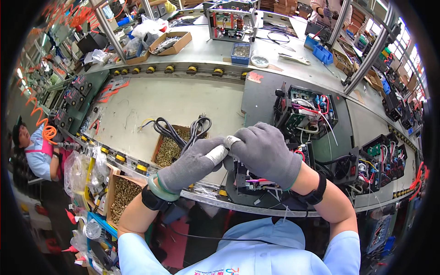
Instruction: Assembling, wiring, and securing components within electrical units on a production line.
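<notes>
My left hand [195, 162] and my right hand [264, 151], both in grey knit gloves with whitish fingertips, meet above the front of the bench. The fingers of both are closed and pressed together; what they pinch, if anything, is hidden. A looped black power cord [173, 129] shows just beyond my left hand, over a cardboard box [159, 149] of small brass-coloured fasteners. I cannot tell whether that hand touches the cord. Under and beside my right hand sits an opened device [243, 176] with circuit boards and wires, partly covered by the hand.
Another opened unit [307, 110] stands on the dark board [256, 98], with more units [382, 160] to the right. A second box of fasteners [124, 195] is at my left. Beyond the roller rail [191, 70] is a blue bin [240, 53]. A co-worker [39, 151] sits far left.
</notes>
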Demonstrator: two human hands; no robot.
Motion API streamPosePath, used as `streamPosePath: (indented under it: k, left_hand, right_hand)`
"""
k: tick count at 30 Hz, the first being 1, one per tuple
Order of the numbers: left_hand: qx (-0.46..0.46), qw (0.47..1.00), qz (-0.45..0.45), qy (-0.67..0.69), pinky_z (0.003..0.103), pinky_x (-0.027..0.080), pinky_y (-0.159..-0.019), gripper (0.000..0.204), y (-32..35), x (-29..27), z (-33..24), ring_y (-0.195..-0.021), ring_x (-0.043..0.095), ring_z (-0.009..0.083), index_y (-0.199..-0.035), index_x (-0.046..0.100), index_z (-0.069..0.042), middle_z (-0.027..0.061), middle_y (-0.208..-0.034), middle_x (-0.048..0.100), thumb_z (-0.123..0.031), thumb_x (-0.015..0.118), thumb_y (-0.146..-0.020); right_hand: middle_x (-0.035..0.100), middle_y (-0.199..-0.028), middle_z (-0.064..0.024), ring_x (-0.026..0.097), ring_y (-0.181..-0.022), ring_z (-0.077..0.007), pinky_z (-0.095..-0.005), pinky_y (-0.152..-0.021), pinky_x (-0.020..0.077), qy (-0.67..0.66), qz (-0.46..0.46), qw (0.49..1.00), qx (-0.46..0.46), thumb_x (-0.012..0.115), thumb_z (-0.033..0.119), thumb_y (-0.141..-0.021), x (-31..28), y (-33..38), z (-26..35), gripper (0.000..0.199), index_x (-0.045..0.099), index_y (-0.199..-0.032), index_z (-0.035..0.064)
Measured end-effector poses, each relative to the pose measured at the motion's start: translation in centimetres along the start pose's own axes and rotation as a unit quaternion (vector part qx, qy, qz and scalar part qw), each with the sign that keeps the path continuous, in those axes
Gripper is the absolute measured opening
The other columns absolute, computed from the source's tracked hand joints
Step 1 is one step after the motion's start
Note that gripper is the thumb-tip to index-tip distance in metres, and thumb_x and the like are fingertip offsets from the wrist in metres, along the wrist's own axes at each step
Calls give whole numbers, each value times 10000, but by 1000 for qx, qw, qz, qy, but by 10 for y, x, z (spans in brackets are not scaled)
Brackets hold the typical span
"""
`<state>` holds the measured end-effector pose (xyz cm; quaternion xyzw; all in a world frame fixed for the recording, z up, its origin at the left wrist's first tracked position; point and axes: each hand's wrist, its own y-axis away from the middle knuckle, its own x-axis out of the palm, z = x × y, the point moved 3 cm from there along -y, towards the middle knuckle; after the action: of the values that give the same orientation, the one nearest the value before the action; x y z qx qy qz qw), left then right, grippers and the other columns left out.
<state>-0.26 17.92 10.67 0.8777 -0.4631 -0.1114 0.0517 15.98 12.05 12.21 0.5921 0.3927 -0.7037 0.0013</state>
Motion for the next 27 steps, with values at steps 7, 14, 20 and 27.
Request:
streamPosePath:
  k: [7, 14, 20, 27]
  left_hand:
    - [123, 928, -97, -339, 344, 510, -684, 141, 4, 4, 23, -741, 647, 255, -1045, 624, 2, 148, -847, 646, -59, 520, -971]
    - [108, 958, -108, -244, 336, 505, -736, 96, 19, 2, 79, -801, 647, 245, -1034, 593, -5, 135, -869, 643, -29, 525, -971]
    - [116, 969, -93, -196, 429, 525, -689, 139, 11, 7, 72, -835, 671, 383, -1060, 603, -33, 197, -893, 675, -118, 565, -957]
    - [180, 932, -72, -306, 357, 470, -643, 96, 11, 8, 58, -677, 579, 293, -1031, 587, -17, 160, -770, 572, -70, 547, -961]
  right_hand:
    - [598, -760, -15, 640, -709, -212, -355, -663, 492, -5, 71, 997, 41, 696, 228, -789, 11, 11, 3, 156, 629, -869, 112]
    - [637, -1109, -84, 606, -1053, -273, -430, -921, 454, -71, 77, 984, 142, 715, 178, -772, -3, 46, 9, 256, 694, -1008, 81]
    - [572, -1250, -132, 527, -1213, -317, -464, -1036, 393, -69, 88, 983, 143, 679, 158, -773, 0, 51, 11, 275, 696, -1022, 43]
    - [539, -1311, -162, 494, -1259, -328, -464, -1076, 359, -82, 119, 981, 129, 647, 165, -797, 4, 52, 10, 325, 677, -1083, 13]
